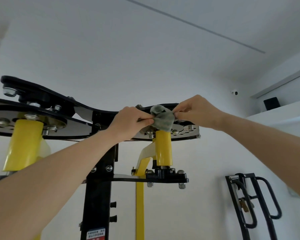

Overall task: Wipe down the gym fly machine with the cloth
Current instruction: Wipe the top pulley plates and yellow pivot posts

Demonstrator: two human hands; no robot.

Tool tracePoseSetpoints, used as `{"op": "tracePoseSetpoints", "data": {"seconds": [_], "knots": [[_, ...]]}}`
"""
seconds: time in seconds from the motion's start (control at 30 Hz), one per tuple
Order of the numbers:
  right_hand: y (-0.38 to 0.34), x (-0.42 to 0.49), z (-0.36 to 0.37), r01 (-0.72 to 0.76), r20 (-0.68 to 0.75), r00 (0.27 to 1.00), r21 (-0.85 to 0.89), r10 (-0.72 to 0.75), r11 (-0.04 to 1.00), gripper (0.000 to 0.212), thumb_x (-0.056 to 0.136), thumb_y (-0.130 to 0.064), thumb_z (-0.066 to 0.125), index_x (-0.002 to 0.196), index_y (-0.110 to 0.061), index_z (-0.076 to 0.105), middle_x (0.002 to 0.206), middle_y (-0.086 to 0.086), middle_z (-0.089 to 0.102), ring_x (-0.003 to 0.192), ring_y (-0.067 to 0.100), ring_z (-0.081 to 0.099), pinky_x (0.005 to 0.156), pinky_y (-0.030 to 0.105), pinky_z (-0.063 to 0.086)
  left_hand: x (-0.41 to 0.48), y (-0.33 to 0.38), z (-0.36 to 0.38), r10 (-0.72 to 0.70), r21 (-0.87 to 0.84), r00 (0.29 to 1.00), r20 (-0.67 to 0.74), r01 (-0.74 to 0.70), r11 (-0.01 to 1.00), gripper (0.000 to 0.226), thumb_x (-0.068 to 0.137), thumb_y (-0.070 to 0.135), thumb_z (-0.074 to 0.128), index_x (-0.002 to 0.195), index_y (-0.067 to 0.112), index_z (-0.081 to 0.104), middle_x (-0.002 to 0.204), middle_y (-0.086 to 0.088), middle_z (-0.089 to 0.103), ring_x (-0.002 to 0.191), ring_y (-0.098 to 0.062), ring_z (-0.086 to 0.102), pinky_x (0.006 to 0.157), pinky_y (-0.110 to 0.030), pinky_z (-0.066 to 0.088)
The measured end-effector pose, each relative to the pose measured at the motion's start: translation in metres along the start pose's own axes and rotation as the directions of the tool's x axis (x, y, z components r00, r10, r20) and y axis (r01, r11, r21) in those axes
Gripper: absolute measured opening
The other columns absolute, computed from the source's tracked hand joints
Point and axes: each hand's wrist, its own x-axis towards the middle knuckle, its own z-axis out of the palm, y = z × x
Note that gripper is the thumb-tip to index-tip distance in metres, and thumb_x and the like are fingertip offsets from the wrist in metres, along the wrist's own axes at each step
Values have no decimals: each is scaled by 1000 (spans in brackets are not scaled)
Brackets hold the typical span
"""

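Observation:
I look up at the top of the black and yellow fly machine (pixel 99 170). A small grey-green cloth (pixel 163 119) hangs bunched between my two hands, just above the right yellow pivot tube (pixel 163 148) and in front of the right black cam plate (pixel 185 132). My left hand (pixel 130 122) pinches the cloth's left edge with curled fingers. My right hand (pixel 196 112) pinches its upper right edge. Both forearms reach up from the bottom corners. The cloth's lower tip reaches the tube's top in the image; whether it touches is unclear.
The left cam plates (pixel 38 99) with bolts and a second yellow tube (pixel 22 144) sit at the left. A black post runs down the middle beside a yellow bar (pixel 139 210). A black rack (pixel 249 203) stands by the right wall; a small camera (pixel 234 92) is mounted high.

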Motion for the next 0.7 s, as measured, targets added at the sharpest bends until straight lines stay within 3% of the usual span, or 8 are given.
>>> {"op": "tracePoseSetpoints", "data": {"seconds": [0.1, 0.23, 0.37, 0.43, 0.57, 0.7], "knots": [[-14, 11, 14, 74, 20, 997, -120, -72, 990, 16, 93, -21, 69, 103, -23, 81, 94, -8, 76, 90, 14, 68, 85, 28, 56, -12, -23, -14, -51, 74, 998, 33, 49, 996, 20, 99, 33, 63, 115, 35, 75, 62, 41, 58, 59, 10, 56, 56, -21, 34], [-35, 26, 37, 150, 78, 988, -294, -133, 944, 16, 95, -24, 67, 103, -23, 80, 102, -11, 72, 92, 8, 61, 82, 25, 47, -23, -43, -29, -146, 190, 986, 86, 127, 974, 19, 100, 34, 60, 101, 29, 78, 61, 19, 62, 61, -2, 56, 60, -32, 44], [-57, 33, 64, 226, 115, 974, -450, -195, 864, 19, 94, -22, 62, 92, -26, 80, 76, -20, 62, 84, 16, 63, 75, 31, 47, -29, -52, -33, -188, 325, 979, 74, 154, 933, 24, 101, 34, 56, 94, 25, 77, 62, 8, 58, 69, -20, 57, 71, -37, 47], [-64, 32, 77, 276, 110, 959, -564, -260, 778, 19, 93, -20, 58, 88, -23, 77, 72, -16, 58, 83, 20, 60, 73, 31, 41, -37, -54, -30, -179, 342, 984, 5, 167, 925, 23, 100, 31, 59, 93, 23, 79, 59, 9, 56, 68, -21, 54, 72, -35, 44], [-61, 26, 93, 319, 83, 929, -671, -360, 670, 27, 97, -19, 50, 102, -25, 76, 97, -4, 69, 95, 19, 56, 86, 31, 40, -63, -59, -21, -91, 283, 987, -132, 126, 951, 17, 95, 23, 67, 87, 17, 80, 80, 2, 73, 77, -20, 66, 81, -41, 52], [-58, 7, 103, 413, 113, 893, -591, -436, 692, 23, 97, -20, 56, 100, -25, 78, 90, -7, 69, 89, 16, 54, 82, 28, 39, -88, -52, -22, -186, 44, 964, -191, 197, 979, 6, 86, 26, 79, 91, 26, 81, 73, 21, 70, 73, -2, 66, 77, -26, 52]]}}
